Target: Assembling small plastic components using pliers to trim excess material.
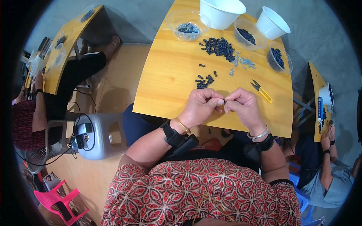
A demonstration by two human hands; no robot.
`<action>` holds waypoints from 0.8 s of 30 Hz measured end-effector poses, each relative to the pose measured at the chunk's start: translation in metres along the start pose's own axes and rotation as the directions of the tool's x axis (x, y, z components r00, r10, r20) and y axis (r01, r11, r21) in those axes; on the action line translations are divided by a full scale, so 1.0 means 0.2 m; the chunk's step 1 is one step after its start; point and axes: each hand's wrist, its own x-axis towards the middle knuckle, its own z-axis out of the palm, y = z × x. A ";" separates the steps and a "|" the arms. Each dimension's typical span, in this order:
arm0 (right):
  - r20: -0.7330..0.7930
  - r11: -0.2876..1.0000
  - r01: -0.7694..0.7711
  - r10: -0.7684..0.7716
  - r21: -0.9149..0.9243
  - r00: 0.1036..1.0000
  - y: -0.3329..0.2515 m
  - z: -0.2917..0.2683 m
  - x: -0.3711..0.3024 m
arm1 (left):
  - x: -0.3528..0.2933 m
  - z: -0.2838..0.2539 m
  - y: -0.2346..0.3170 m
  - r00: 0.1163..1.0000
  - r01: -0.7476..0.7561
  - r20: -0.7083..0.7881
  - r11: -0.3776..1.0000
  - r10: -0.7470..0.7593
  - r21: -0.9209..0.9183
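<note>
My left hand [203, 107] and my right hand [246, 108] meet above the table's near edge, thumbs and fingertips pinched together. Between them shows a bit of a small dark piece [225, 100]; the fingers cover most of it, so its exact kind is hidden. Just beyond my left hand lies a small cluster of short black cylindrical pieces [204, 82]. A larger heap of the same black pieces [219, 48] sits farther off, beside scattered small silvery metal parts [244, 61]. Yellow-handled thread snips [262, 91] rest to the right of my right hand, blades pointing away.
Along the table's [158, 83] far side stand a clear bowl of silvery parts [188, 30], two white tubs [222, 15] and clear bowls of black pieces [247, 35]. A grey plastic stool [103, 141] with cables stands left. People work at tables on both sides.
</note>
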 end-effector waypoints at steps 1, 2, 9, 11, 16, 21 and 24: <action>-0.026 0.996 0.035 -0.037 -0.076 0.999 0.02 0.01 0.00 | 0.00 0.00 0.00 1.000 0.027 -0.002 0.999 -0.027 -0.031; -0.049 0.986 0.069 -0.077 -0.153 0.996 0.03 0.01 0.00 | 0.00 0.00 0.00 1.000 0.026 -0.003 0.999 -0.026 -0.028; -0.103 0.969 0.081 -0.107 -0.233 0.989 -0.06 0.00 -0.01 | 0.01 0.00 0.01 0.996 0.087 -0.007 0.977 -0.090 -0.194; -0.085 0.906 0.117 -0.165 -0.407 0.983 -0.08 -0.05 -0.04 | 0.01 0.01 0.02 0.994 0.104 -0.005 0.973 -0.107 -0.205; -0.025 0.774 0.194 -0.261 -0.603 0.965 -0.10 0.02 -0.08 | 0.00 0.02 0.02 0.996 0.090 0.021 0.975 -0.087 -0.204; -0.016 0.625 0.261 -0.402 -0.735 0.916 -0.08 0.03 -0.10 | -0.01 0.09 0.04 0.993 0.120 0.021 0.954 -0.118 -0.273; -0.066 0.655 0.256 -0.425 -0.711 0.903 -0.04 0.03 -0.14 | -0.02 0.13 0.03 0.992 0.122 0.020 0.941 -0.121 -0.316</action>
